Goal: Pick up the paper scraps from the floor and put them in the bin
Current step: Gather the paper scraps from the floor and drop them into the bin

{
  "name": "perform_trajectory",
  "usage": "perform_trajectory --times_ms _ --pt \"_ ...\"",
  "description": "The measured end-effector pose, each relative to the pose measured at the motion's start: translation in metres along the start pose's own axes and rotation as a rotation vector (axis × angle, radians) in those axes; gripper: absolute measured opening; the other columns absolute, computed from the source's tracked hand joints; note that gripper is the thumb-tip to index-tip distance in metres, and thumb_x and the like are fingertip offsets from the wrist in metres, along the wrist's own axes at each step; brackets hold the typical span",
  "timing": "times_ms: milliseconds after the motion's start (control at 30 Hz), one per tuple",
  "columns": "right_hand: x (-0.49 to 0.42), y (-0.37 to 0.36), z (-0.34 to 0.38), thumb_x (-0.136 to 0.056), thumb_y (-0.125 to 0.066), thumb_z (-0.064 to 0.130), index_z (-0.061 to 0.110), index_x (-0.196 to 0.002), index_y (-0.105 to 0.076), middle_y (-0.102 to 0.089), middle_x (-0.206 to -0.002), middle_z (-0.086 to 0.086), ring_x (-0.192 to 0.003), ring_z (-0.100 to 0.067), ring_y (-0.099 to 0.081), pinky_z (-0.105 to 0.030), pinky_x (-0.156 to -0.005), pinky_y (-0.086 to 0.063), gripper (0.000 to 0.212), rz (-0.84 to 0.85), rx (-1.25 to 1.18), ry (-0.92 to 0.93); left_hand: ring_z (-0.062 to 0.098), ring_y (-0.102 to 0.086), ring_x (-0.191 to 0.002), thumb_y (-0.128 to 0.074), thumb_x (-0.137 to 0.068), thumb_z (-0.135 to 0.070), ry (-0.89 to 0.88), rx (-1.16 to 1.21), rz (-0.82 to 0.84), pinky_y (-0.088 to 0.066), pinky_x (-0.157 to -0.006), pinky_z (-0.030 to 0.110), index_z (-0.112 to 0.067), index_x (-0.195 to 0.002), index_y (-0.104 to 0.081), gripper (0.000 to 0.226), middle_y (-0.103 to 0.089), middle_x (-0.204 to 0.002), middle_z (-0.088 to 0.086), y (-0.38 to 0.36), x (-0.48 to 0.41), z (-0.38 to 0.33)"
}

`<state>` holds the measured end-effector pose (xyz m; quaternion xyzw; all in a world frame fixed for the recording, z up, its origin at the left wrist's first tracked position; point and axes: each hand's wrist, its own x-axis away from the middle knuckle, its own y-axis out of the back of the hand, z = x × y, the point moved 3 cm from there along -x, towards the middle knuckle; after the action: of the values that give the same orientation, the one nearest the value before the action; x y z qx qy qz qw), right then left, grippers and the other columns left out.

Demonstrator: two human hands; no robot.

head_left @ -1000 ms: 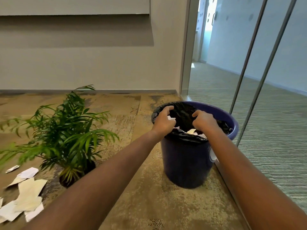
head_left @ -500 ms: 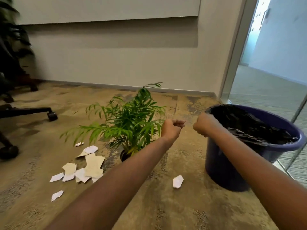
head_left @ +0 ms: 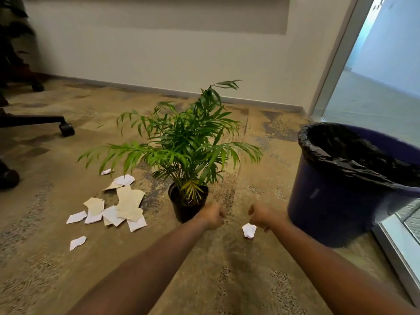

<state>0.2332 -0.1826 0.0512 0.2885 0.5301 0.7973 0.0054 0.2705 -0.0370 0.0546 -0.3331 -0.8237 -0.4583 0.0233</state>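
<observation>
A pile of white and cream paper scraps point(head_left: 122, 205) lies on the brown carpet left of a potted plant. One loose scrap point(head_left: 77, 242) sits nearer me, and a single white scrap point(head_left: 249, 230) lies just below my right hand point(head_left: 261, 216). That hand is curled into a loose fist with nothing in it. My left hand point(head_left: 212, 215) is also fisted and empty, in front of the plant pot. The blue bin point(head_left: 336, 201) with a black liner stands at the right, apart from both hands.
The potted palm point(head_left: 188, 155) stands between the scrap pile and the bin. An office chair base with castors point(head_left: 66, 129) is at the far left. A glass wall with a metal floor rail point(head_left: 395, 253) runs behind the bin.
Both hands have left the bin and dropped low toward the carpet. My view has swung left and down, bringing the scrap pile and the single scrap into sight.
</observation>
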Motion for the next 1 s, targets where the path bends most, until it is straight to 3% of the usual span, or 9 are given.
perform_trajectory --times_ms 33,133,200,267,467,667,800,900,1000 --pt "-0.005 -0.004 -0.001 -0.091 -0.05 0.006 -0.003 -0.13 -0.048 -0.056 -0.126 -0.018 -0.105 -0.028 -0.06 -0.028 -0.08 -0.051 0.04 0.007 0.022 0.003 0.027 -0.055 -0.12 -0.052 -0.093 -0.007 0.013 -0.049 0.05 -0.046 -0.097 0.033 -0.001 -0.123 -0.058 0.031 -0.058 -0.13 0.017 -0.01 -0.004 0.004" --pt "-0.022 -0.02 -0.009 -0.092 -0.052 0.011 0.0 -0.139 -0.037 -0.049 -0.137 -0.018 -0.106 -0.026 -0.059 -0.026 -0.07 -0.049 0.05 0.048 0.1 0.017 0.029 -0.046 -0.129 -0.052 -0.094 -0.018 0.041 -0.161 0.123 -0.04 -0.103 0.033 -0.007 -0.139 -0.042 0.047 -0.045 -0.142 0.016 -0.036 -0.016 0.012" --pt "-0.034 -0.031 -0.015 -0.094 -0.049 0.012 0.003 -0.141 -0.033 -0.047 -0.141 -0.016 -0.125 -0.026 -0.05 -0.029 -0.091 -0.046 0.052 0.026 0.103 0.043 0.029 -0.037 -0.138 -0.051 -0.095 -0.024 0.053 -0.202 0.142 -0.034 -0.111 0.034 -0.01 -0.147 -0.029 0.058 -0.032 -0.152 0.014 -0.052 -0.021 0.018" --pt "-0.045 -0.042 -0.022 -0.094 -0.049 0.015 0.005 -0.144 -0.029 -0.045 -0.143 -0.015 -0.129 -0.026 -0.046 -0.028 -0.098 -0.042 0.054 0.011 0.068 0.051 0.027 -0.023 -0.145 -0.049 -0.096 -0.028 0.057 -0.245 0.157 -0.025 -0.118 0.035 -0.013 -0.151 -0.017 0.065 -0.017 -0.158 0.01 -0.068 -0.025 0.023" --pt "-0.067 -0.067 -0.041 -0.09 -0.057 0.025 0.012 -0.143 -0.031 -0.041 -0.142 -0.014 -0.128 -0.029 -0.044 -0.032 -0.099 -0.04 0.06 -0.034 0.164 0.075 0.027 -0.009 -0.148 -0.048 -0.095 -0.029 0.064 -0.308 0.123 -0.018 -0.121 0.041 -0.013 -0.15 -0.011 0.068 -0.007 -0.16 0.008 -0.098 -0.033 0.036" --pt "-0.07 -0.078 -0.049 -0.09 -0.053 0.018 0.004 -0.124 -0.051 -0.052 -0.13 -0.017 -0.119 -0.031 -0.05 -0.033 -0.092 -0.043 0.037 -0.11 0.142 0.088 0.03 0.0 -0.149 -0.05 -0.095 -0.032 0.122 -0.347 0.089 -0.011 -0.121 0.045 -0.014 -0.151 -0.007 0.073 0.004 -0.161 0.006 -0.108 -0.043 0.044" --pt "-0.058 -0.062 -0.044 -0.081 -0.054 -0.002 0.005 -0.09 -0.066 -0.065 -0.111 -0.021 -0.104 -0.032 -0.062 -0.033 -0.076 -0.048 0.016 -0.108 -0.002 0.205 0.029 -0.01 -0.148 -0.052 -0.093 -0.034 0.12 -0.361 0.035 -0.016 -0.12 0.042 -0.014 -0.15 -0.013 0.072 -0.007 -0.16 0.008 -0.109 -0.049 0.036" --pt "-0.037 -0.017 -0.036 -0.085 -0.052 0.001 0.006 -0.1 -0.063 -0.066 -0.108 -0.014 -0.096 -0.029 -0.063 -0.037 -0.076 -0.051 0.019 -0.33 -0.066 0.335 0.029 -0.004 -0.149 -0.047 -0.096 -0.034 0.064 -0.434 -0.032 -0.011 -0.121 0.043 -0.012 -0.151 -0.005 0.073 -0.003 -0.161 0.011 -0.104 -0.054 0.02" --pt "-0.007 0.042 -0.033 -0.089 -0.048 0.006 0.009 -0.092 -0.06 -0.064 -0.102 -0.011 -0.091 -0.03 -0.062 -0.032 -0.066 -0.045 0.013 -0.618 -0.11 0.435 0.029 0.002 -0.149 -0.037 -0.1 -0.035 -0.004 -0.522 -0.111 -0.006 -0.121 0.043 -0.009 -0.151 0.003 0.07 0.003 -0.161 0.013 -0.094 -0.06 -0.009"
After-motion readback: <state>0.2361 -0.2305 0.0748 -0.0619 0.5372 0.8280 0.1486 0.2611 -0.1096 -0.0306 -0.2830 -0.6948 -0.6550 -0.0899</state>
